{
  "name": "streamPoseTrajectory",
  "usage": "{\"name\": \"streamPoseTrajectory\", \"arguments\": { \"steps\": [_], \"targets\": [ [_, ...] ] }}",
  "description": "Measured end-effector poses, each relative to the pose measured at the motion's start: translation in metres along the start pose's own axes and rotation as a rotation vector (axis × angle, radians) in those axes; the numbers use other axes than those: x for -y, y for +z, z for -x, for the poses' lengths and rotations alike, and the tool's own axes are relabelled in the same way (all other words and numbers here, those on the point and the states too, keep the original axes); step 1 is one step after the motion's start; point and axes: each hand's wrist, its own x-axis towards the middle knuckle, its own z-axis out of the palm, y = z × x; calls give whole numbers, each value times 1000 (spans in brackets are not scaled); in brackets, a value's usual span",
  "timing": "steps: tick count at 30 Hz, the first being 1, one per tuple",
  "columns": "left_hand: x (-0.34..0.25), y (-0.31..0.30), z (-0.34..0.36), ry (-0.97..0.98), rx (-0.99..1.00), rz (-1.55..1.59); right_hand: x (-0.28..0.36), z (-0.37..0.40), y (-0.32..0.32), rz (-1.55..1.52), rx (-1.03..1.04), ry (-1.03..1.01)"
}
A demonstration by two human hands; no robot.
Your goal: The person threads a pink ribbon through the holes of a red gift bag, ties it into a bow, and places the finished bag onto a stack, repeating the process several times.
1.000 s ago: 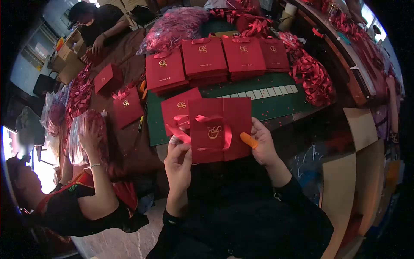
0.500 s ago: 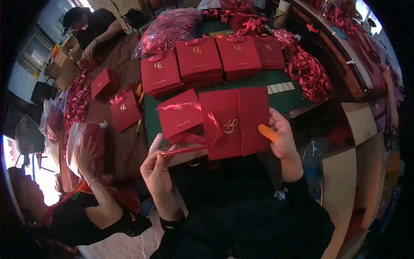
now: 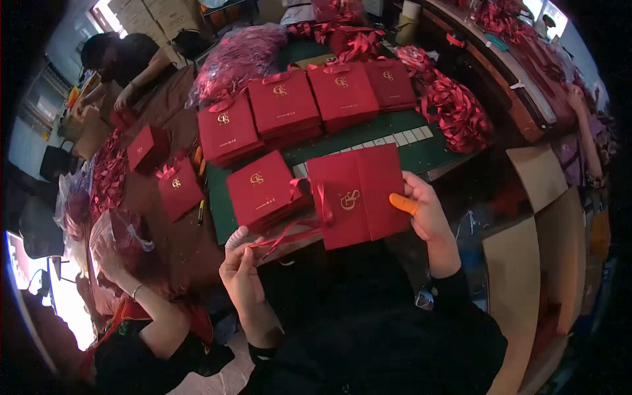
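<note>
My right hand (image 3: 428, 214), with an orange cot on the thumb, grips the right edge of a flat red paper gift bag (image 3: 359, 197) with a gold logo, held up over the table's near edge. My left hand (image 3: 242, 268), a white cot on one finger, pinches the end of a red ribbon (image 3: 289, 232) that runs up to the bag's front. Just left of the held bag lies a small stack of similar red bags (image 3: 263, 187) on the green cutting mat (image 3: 408, 141).
Three stacks of red bags (image 3: 283, 105) line the mat's far side, with heaps of red ribbon (image 3: 454, 112) to the right and bagged ribbon behind. A person at lower left holds a clear packet (image 3: 118, 237); another person (image 3: 125, 62) works at the far left. Cardboard sheets (image 3: 520, 276) stand to the right.
My left hand has pulled the ribbon down and left, away from the bag, drawing it out long. My right hand has kept its grip, with the bag shifted right and slightly tilted.
</note>
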Motion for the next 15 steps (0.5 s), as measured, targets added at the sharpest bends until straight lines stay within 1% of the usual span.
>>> {"name": "streamPoseTrajectory", "arguments": {
  "steps": [1,3,4,5,6,7,8,10,11,12,13,14,15],
  "targets": [
    [-1,5,2,27,53,-12,1,1,-4,2,-20,41],
    [9,5,3,-66,68,-206,4,2,-23,-5,-70,27],
    [18,14,7,-71,172,-119,4,1,-35,-15,-98,30],
    [19,26,10,-119,195,-237,5,-2,-51,-156,-262,23],
    [17,37,13,-165,213,-356,12,-6,-56,-169,-397,-124],
    [17,44,17,-262,212,-325,22,-11,-59,-181,-531,-269],
    [19,46,19,-259,221,-324,35,-23,-63,-34,-644,-409],
    [24,50,20,-150,226,-406,62,-50,-74,263,-677,-700],
    [23,50,16,0,272,-586,65,-72,-93,437,-700,-711],
    [23,50,13,7,281,-585,65,-95,-114,609,-721,-719],
    [25,51,10,207,292,-720,68,-117,-107,656,-761,-741],
    [26,53,6,414,297,-851,63,-159,-134,989,-675,-1158],
    [20,62,4,467,295,-892,58,-185,-144,1161,-672,-1149]
  ]
}}
